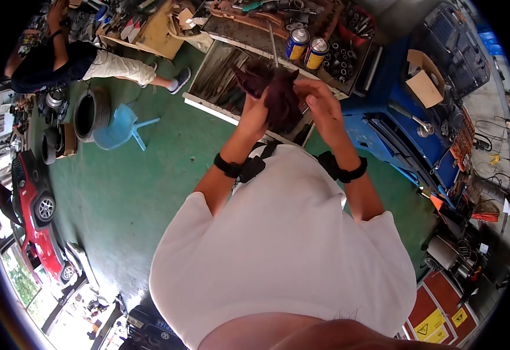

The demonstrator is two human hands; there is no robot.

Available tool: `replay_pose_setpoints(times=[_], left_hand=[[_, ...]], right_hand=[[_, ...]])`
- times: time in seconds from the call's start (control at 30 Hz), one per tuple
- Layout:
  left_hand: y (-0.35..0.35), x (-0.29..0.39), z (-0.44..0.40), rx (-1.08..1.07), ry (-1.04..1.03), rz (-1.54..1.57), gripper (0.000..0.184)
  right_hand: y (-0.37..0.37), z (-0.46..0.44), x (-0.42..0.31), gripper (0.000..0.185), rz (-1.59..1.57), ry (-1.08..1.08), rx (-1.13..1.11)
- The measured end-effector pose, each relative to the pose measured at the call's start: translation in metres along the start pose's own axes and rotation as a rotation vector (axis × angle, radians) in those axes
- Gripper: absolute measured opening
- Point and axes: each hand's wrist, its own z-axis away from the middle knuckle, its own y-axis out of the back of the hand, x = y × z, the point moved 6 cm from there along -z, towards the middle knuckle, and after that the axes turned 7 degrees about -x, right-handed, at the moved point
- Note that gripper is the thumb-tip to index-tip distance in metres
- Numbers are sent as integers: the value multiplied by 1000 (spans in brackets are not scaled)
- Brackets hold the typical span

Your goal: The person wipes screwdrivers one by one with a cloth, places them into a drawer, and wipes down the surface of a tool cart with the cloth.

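Note:
A dark red rag (283,105) is bunched up in front of my chest, over an open drawer (211,105). My left hand (255,114) is closed on its left side. Curled around the rag's right edge, my right hand (323,111) touches it with the fingers, while the thumb stands a little apart. A thin metal rod (273,44) shows just above the rag; its lower end is hidden, so I cannot tell whether it is in the cloth. Two spray cans (297,44) stand just beyond my hands on the bench.
Sockets (339,63) and a red bowl of metal parts (357,24) lie at the right of the bench. A blue tool cart (377,125) stands to my right. On the left are a blue stool (116,125), a tire (91,114) and another person (86,63).

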Motion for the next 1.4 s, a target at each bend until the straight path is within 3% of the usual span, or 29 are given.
replay_pose_setpoints(times=[0.03,0.1,0.17,0.23,0.33,0.4,0.5,0.53,0.63,0.7,0.77,0.83,0.9,1.0,1.07,1.1,1.17,1.2,1.4], left_hand=[[2,-6,-1,8,2,4,34],[0,-7,-1,-33,-178,-320,36],[6,-17,7,-9,-93,-217,41],[7,-23,13,-90,-31,13,45],[10,-28,24,-47,-72,-12,46],[14,-30,24,-23,-111,16,47],[17,-27,20,31,-207,80,44],[19,-23,18,44,-230,36,41],[24,-16,14,59,-302,-29,36],[27,-9,17,57,-340,-53,34],[23,-11,19,-90,-174,103,40],[15,-4,25,-47,-128,129,41],[17,-4,24,-16,-76,140,43],[29,-8,16,24,-92,214,48],[35,5,12,94,-258,-77,46],[38,7,11,98,-258,-71,46],[39,19,7,59,-280,-440,42],[37,23,6,58,-328,-459,37],[33,30,7,-36,-293,-500,39]], right_hand=[[4,3,8,28,-136,-35,74],[-2,3,16,20,-77,-55,122],[-3,2,7,16,312,99,158],[-6,-1,4,9,298,100,219],[-6,0,-2,18,457,137,337],[-9,0,3,28,377,-38,395],[-17,0,11,39,614,-32,263],[-18,0,19,42,565,-80,245],[-23,-5,11,36,627,15,267],[-20,-7,10,29,529,43,338],[-17,-9,8,23,432,66,403],[-14,-11,5,19,291,68,547],[-17,-23,-2,19,224,124,517],[-21,-32,9,16,211,-47,424],[-34,-36,-4,21,471,223,333],[-32,-35,2,21,474,218,328],[-24,-38,30,29,280,-37,254],[-22,-40,34,25,153,-127,243],[-20,-49,31,15,25,60,308]])
